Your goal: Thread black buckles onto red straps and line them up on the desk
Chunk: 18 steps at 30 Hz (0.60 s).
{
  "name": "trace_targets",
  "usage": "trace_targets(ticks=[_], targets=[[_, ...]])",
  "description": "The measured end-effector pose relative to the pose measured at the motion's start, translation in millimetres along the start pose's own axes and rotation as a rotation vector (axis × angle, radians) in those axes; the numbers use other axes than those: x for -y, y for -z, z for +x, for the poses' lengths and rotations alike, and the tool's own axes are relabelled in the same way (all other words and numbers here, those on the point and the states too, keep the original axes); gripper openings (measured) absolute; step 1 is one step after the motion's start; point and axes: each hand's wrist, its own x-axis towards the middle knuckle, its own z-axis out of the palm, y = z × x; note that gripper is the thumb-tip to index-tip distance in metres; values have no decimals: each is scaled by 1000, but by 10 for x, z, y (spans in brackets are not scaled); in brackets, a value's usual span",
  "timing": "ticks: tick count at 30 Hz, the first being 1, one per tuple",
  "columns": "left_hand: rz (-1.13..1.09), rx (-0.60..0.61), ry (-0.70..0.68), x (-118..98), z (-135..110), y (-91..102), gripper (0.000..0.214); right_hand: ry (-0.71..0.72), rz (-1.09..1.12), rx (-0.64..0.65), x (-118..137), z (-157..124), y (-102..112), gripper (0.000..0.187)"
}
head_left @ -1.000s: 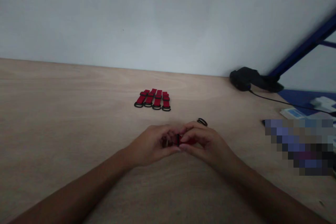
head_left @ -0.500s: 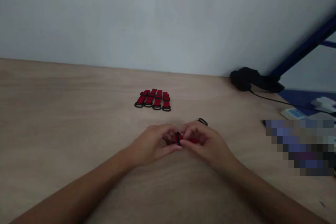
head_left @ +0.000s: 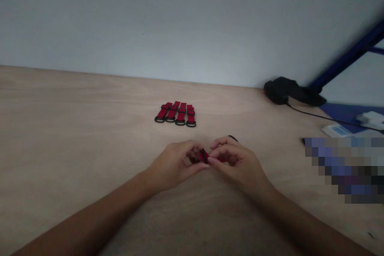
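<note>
My left hand (head_left: 175, 164) and my right hand (head_left: 237, 162) meet at the middle of the wooden table, pinching a short red strap (head_left: 221, 159) between their fingers. A black ring (head_left: 204, 156) shows on the strap, partly hidden by my fingers. Just behind my right hand's fingers, a loose black ring (head_left: 233, 138) lies mostly out of sight. Farther forward, several red straps with black rings (head_left: 175, 114) lie side by side, their rings toward me.
The light wooden table (head_left: 90, 128) ends at a pale wall. At the back right sit a black object (head_left: 285, 91) with a cable, a blue frame (head_left: 349, 54) and a blue mat (head_left: 345, 112). A pixelated patch (head_left: 342, 168) covers the right side.
My fingers have shifted slightly around the strap, and the black ring on it now shows more clearly. My right hand covers more of the loose ring.
</note>
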Motion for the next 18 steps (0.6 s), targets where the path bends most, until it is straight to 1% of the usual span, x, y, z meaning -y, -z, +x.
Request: trace_targets(ticks=[5, 7, 9, 12, 14, 16, 18], targets=[[121, 1, 15, -2, 13, -27, 24, 29, -94, -105, 10, -35, -68, 5], [109, -9, 38, -7, 11, -46, 24, 51, -111, -139, 9, -43, -86, 6], [-39, -27, 63, -14, 13, -64, 25, 78, -117, -153, 4, -39, -90, 5], [-467, -34, 138, -14, 36, -75, 27, 118, -106, -157, 3, -11, -72, 4], [-699, -39, 223, 3, 64, -74, 26, 132, -97, -160, 8, 11, -55, 5], [-823, -37, 317, 32, 89, -72, 23, 137, -93, -156, 9, 26, -45, 7], [-892, -9, 388, 63, 103, -70, 20, 144, -85, -148, 1, 30, -42, 8]])
